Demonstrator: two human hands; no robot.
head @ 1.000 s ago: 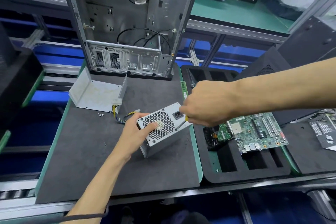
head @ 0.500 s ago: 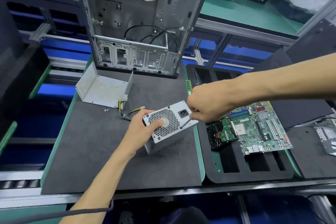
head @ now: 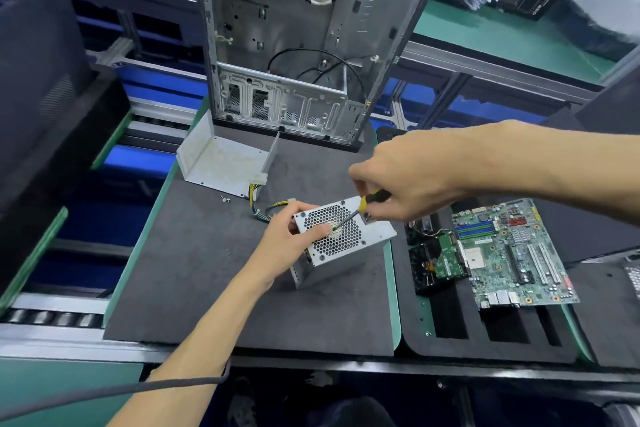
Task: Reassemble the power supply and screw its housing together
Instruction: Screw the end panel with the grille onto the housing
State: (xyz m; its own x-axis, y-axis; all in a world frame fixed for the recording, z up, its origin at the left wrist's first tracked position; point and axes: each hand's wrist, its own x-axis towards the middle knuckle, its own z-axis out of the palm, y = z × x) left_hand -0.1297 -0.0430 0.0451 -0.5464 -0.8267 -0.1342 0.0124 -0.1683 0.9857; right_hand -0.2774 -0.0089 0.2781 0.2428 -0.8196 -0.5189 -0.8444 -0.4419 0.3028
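Dark grey foam mat [head: 194, 288] on conveyor bench, silver metal power supply box [head: 341, 243] tilted at centre.
Left hand [head: 291, 241] gripping box at 9 o'clock; right hand [head: 405, 180] pinching yellow-and-black screwdriver [head: 360, 206], tip on honeycomb grille.

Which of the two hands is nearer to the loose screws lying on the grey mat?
The left hand. It grips the power supply just right of the loose screws. The right hand, holding the screwdriver, is farther right, beyond the power supply.
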